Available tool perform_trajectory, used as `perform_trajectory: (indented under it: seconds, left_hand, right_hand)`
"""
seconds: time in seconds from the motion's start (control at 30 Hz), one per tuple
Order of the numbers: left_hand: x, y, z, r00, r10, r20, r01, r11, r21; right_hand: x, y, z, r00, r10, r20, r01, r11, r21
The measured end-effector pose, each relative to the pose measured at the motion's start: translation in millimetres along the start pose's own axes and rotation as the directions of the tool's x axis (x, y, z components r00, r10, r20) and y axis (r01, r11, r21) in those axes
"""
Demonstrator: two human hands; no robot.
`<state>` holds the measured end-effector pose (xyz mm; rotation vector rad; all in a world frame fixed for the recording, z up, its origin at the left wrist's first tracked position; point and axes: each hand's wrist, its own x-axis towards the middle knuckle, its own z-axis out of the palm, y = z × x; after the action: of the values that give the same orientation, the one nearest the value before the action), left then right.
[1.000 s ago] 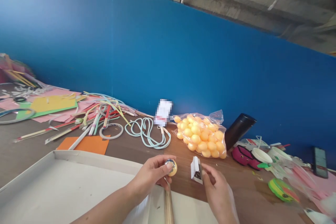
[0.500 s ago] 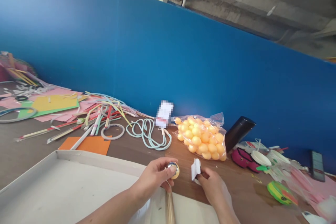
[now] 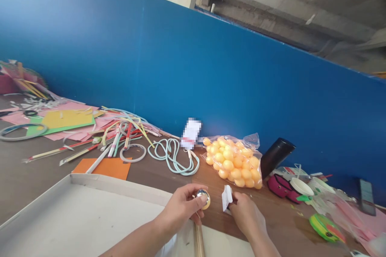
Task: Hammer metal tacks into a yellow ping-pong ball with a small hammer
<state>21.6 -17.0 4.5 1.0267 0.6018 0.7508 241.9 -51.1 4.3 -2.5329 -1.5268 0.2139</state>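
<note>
My left hand (image 3: 184, 205) is closed, pinching a small shiny round ball (image 3: 204, 199), silvery on top and gold-yellow below. Beneath those fingers a bundle of thin wooden sticks (image 3: 199, 241) points toward me; whether the hand also touches it I cannot tell. To the right, my right hand (image 3: 249, 217) grips a small folded white paper piece (image 3: 226, 198), perhaps a little box, with a dark part near the fingertips. A short gap of brown table (image 3: 214, 213) separates the two hands. Just beyond them lies a clear bag of orange balls (image 3: 233, 164).
A shallow white box lid (image 3: 99, 209) fills the front left. Behind it are orange paper (image 3: 102, 167), a tape ring (image 3: 133, 152), straws and a pale-blue cord (image 3: 171, 158). A black cylinder (image 3: 276, 156), pink pouch (image 3: 280, 186), green-yellow tape measure (image 3: 325, 228) and phone (image 3: 366, 196) lie right.
The whole view has shifted slightly, so things appear a little further right and lower. Both hands keep their hold on the ball and the white paper piece.
</note>
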Motion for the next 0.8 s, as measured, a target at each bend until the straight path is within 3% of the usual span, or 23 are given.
perform_trajectory:
  seconds: [0.8]
  left_hand:
    - [5.1, -8.5, 0.9, 1.0, 0.012, -0.003, -0.012, 1.0, -0.013]
  right_hand:
    - [1.5, 14.1, 12.7, 1.0, -0.019, -0.02, 0.021, 0.994, 0.105]
